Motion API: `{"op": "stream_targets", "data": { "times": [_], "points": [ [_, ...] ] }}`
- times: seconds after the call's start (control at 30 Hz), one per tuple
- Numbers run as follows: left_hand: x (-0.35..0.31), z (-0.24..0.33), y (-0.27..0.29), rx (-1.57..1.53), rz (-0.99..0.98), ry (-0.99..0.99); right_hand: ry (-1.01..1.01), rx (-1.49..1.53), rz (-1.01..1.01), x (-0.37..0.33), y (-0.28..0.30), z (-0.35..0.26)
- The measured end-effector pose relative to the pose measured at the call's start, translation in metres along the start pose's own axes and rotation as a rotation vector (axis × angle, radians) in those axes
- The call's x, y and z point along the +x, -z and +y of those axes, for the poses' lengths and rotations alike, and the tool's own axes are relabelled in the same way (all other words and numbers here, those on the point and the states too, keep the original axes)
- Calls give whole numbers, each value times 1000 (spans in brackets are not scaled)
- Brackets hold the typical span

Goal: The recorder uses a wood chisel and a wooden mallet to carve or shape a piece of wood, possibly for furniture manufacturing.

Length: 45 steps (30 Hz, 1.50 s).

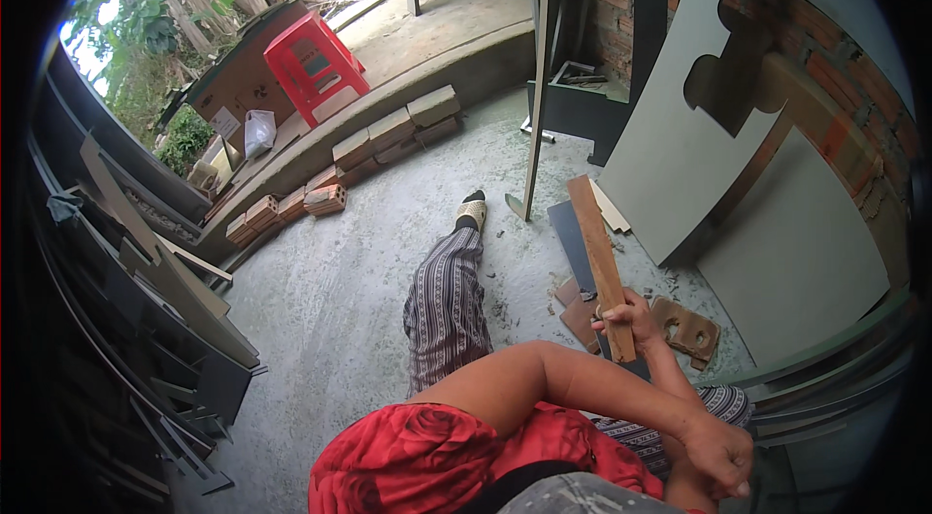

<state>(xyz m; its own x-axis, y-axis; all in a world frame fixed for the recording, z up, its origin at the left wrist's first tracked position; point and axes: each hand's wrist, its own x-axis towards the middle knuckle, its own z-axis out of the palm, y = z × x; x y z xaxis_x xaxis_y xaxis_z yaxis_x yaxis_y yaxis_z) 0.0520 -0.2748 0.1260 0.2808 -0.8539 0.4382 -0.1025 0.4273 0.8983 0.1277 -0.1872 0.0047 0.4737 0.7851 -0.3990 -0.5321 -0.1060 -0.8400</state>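
A long, narrow wooden board [600, 257] stands tilted in the grip of my right hand [631, 320], with the fingers wrapped round its lower part. My left arm reaches across my body to the right, over the right arm. At its end my left hand [718, 456] is closed beside my right arm, and whatever it may hold is hidden. Behind the wooden board lies a dark flat panel [573, 240], partly covered by it. Brown pieces with holes [689, 330] lie on the floor to the right of my right hand.
Large pale cut-out panels [796, 252] lean against the brick wall at right. Dark frames and boards [184, 310] lean along the left side. Hollow bricks [325, 199] line the raised concrete ledge, where a red plastic stool [316, 67] stands. My outstretched leg [447, 296] crosses the floor.
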Motion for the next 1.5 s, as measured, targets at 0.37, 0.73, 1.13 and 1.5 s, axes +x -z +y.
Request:
{"op": "stream_targets", "data": {
  "times": [0.37, 0.73, 1.13, 1.5],
  "points": [
    [12, -4, 7, -2, -77, -54, -7, 27, 25, 3, 1, -1],
    [22, -1, -6, -111, -138, -176, 13, 10, 22, 6, 3, 1],
    [13, 0, 0, -146, -118, -166, -13, 34, 26, 4, 3, -1],
    [13, -25, -3, -34, 11, -355, -5, 47, 6, 6, 1, -1]
  ]
}}
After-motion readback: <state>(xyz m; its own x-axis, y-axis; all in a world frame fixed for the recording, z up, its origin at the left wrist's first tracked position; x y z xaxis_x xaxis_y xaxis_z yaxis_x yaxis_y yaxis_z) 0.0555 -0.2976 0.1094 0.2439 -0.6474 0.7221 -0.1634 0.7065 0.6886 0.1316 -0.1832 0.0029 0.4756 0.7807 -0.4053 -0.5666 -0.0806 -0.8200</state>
